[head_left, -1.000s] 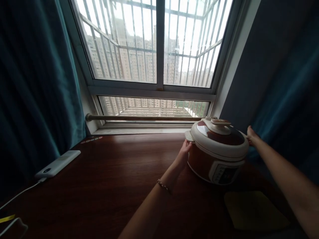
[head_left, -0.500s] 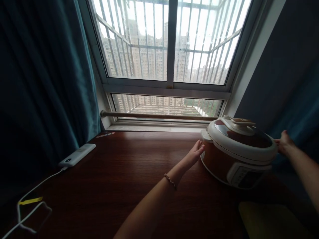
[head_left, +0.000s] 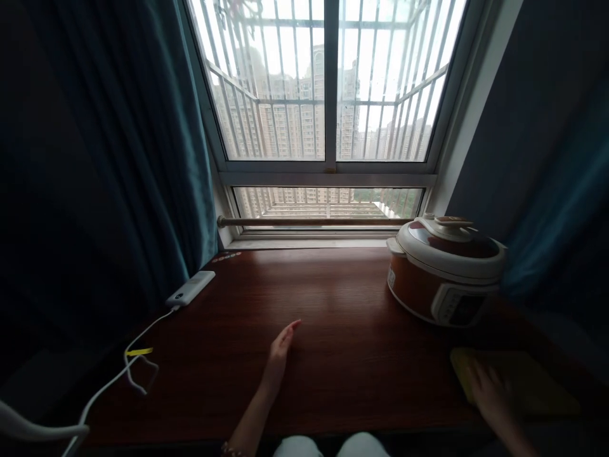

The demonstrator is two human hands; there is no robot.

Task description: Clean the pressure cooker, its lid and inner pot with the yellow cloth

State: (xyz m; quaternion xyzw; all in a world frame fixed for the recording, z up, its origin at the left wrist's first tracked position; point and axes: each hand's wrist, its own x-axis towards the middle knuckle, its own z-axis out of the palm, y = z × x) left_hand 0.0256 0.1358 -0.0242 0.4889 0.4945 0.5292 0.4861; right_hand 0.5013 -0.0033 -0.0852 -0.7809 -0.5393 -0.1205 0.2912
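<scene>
Tabletop (head_left: pixel 352 362) — yellowish mat (head_left: pixel 533 384) beneath right hand (head_left: pixel 490 390)

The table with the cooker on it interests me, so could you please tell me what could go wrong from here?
The white cable lies in loose loops and runs to the white device, so a snag might tug it. The right hand is blurred over the yellowish mat, contact unclear, with the cooker just beyond; a careless reach could perhaps bump it.
</scene>
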